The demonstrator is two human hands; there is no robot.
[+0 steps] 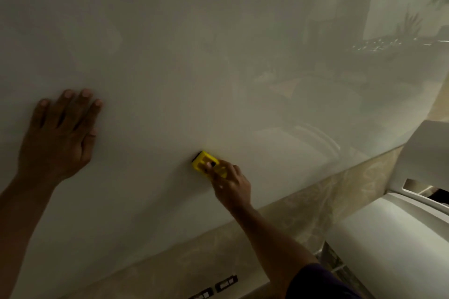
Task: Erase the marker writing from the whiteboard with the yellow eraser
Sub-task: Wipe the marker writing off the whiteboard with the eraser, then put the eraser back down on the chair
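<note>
right hand (229, 183): fingers clamped on the yellow eraser (206, 164), pressed against the whiteboard (218, 56) near its lower edge | left hand (60, 133): fingers spread, palm flat on whiteboard, well apart toward its left side | marker writing: none discernible

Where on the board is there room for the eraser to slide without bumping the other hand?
The whiteboard is bare above and to the right of the yellow eraser, which the right hand holds near the bottom edge. There is also open board between the eraser and the left hand. That hand lies flat on the board, so it is crowded there.
</note>
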